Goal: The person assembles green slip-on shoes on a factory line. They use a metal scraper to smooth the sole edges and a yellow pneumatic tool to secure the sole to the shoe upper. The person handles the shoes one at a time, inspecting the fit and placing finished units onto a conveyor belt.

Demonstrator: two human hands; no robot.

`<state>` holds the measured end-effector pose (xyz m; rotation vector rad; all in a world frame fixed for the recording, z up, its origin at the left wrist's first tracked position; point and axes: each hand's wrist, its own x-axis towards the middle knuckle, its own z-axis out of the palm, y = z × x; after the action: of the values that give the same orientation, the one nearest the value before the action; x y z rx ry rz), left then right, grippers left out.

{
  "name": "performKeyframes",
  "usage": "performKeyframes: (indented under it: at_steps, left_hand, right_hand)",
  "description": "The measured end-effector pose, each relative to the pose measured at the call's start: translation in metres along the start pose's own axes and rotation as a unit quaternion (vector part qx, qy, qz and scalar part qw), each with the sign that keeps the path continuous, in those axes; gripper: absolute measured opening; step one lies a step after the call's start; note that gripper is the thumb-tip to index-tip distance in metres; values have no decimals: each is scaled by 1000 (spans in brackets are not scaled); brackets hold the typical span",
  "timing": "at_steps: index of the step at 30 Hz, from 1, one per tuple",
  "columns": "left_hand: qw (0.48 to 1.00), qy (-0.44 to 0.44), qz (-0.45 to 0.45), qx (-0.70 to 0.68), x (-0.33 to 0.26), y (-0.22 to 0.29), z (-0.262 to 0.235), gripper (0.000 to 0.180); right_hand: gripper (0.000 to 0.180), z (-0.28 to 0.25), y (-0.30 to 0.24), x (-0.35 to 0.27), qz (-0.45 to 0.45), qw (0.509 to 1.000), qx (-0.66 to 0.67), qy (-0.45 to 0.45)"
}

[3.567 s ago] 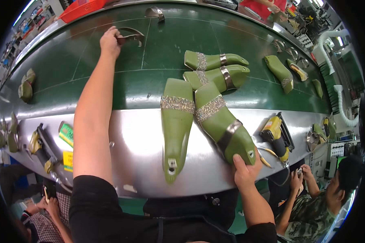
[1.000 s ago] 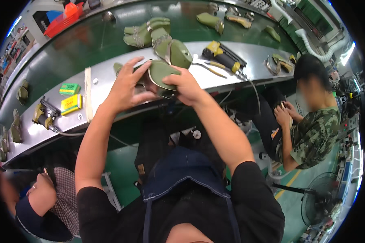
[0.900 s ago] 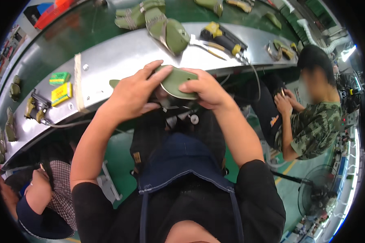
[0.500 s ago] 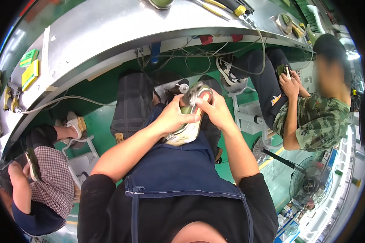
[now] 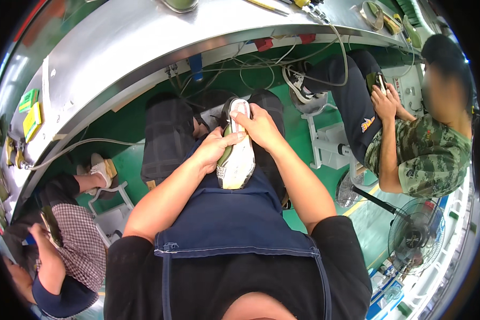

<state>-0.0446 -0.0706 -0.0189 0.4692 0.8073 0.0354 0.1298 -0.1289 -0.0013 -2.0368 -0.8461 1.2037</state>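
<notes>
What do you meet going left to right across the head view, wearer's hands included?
Yellow box → white frame of the left stool → left hand → shoe last gripped by both hands → right hand → white frame of the right stool → right-side co-worker's hands.

Left hand [image 5: 212, 149] and right hand [image 5: 261, 128] around a shoe last [image 5: 237, 166].

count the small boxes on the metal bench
2: a green box and a yellow box below it in the picture, both on the left of the bench; others may be hidden.
</notes>
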Motion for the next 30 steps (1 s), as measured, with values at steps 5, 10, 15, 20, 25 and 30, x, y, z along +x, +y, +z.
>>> performKeyframes:
  at_steps: [5,10,15,20,25,30]
  left_hand:
    - [970,68,122,197,3,13,-12,54]
    - [959,65,212,175,35,31,-25,40]
    - [970,26,183,158,43,49,-22,34]
    - [961,-16,198,195,41,59,-17,45]
    - [950,-33,192,243,48,66,-20,51]
    - [935,-15,194,296,46,72,-13,50]
  right_hand:
    - [60,-3,30,5,29,978,204,-32]
    - [43,-8,27,12,-14,955,295,-33]
    - [37,-11,22,17,-21,951,306,-27]
    - [34,-7,23,23,-65,979,194,16]
    - [31,-15,15,32,-95,988,120,14]
    - [30,-21,13,33,-117,991,70,19]
